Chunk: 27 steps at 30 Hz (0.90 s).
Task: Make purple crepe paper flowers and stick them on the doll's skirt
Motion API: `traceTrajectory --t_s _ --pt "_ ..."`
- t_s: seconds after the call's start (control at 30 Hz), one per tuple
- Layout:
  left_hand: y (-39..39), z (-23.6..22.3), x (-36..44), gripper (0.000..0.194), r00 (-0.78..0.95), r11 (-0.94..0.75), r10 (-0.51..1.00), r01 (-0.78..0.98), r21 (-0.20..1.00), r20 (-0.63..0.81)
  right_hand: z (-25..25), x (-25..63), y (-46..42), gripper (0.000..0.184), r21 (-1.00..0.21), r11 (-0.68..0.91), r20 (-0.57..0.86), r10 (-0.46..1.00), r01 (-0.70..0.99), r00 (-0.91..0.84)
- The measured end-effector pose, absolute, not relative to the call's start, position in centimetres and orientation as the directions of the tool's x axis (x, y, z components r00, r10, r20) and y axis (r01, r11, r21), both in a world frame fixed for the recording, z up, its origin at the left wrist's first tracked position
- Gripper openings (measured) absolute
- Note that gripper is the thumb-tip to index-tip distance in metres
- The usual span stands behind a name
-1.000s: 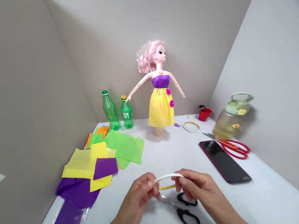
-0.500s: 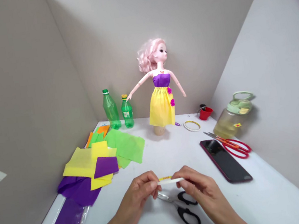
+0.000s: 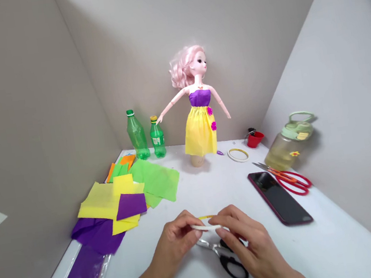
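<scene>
White tabletop [image 3: 339,236], hands [image 3: 176,245] [image 3: 253,245] pinching white/yellow strip [image 3: 207,223] over blk-handled scissors [image 3: 233,266], phone [image 3: 279,197] to R, crepe paper [image 3: 100,202] to L.

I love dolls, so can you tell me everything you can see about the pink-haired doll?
The fashion doll has wavy pink hair and jointed, plastic-looking arms held out to the sides. It wears a strapless purple top and a full yellow paper skirt with two magenta flowers. It stands upright on a tan tube near the back of the white table, touching only that tube.
</scene>
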<state>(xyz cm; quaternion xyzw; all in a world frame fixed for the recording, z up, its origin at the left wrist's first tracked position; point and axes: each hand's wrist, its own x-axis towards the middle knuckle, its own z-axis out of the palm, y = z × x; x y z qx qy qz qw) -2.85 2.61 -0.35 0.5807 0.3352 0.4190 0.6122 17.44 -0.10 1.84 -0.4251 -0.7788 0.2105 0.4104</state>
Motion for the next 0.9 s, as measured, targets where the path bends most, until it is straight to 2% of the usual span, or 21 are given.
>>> traceTrajectory --t_s 0.27,0.4,0.6,0.9 --pt "2.5 0.4 -3.2 0.025 0.449 -0.083 0.885 -0.108 0.991 0.123 2.0 17.3 0.0 0.021 -0.606 0.606 0.517 0.792 0.516 -0.324" --pt "2.3 0.3 -3.1 0.025 0.402 -0.138 0.906 -0.012 0.99 0.131 1.5 17.4 0.0 0.024 -0.587 0.601 0.52 0.794 0.543 -0.316" --pt "1.7 0.0 -2.8 0.016 0.333 -0.296 0.916 0.181 0.938 0.224 1.4 17.1 0.1 0.023 -0.599 0.62 0.506 0.784 0.507 -0.36" --pt "1.5 -0.7 -2.6 0.013 0.341 -0.356 0.903 0.256 0.899 0.26 1.3 17.0 0.1 0.026 -0.643 0.587 0.439 0.809 0.492 -0.39"
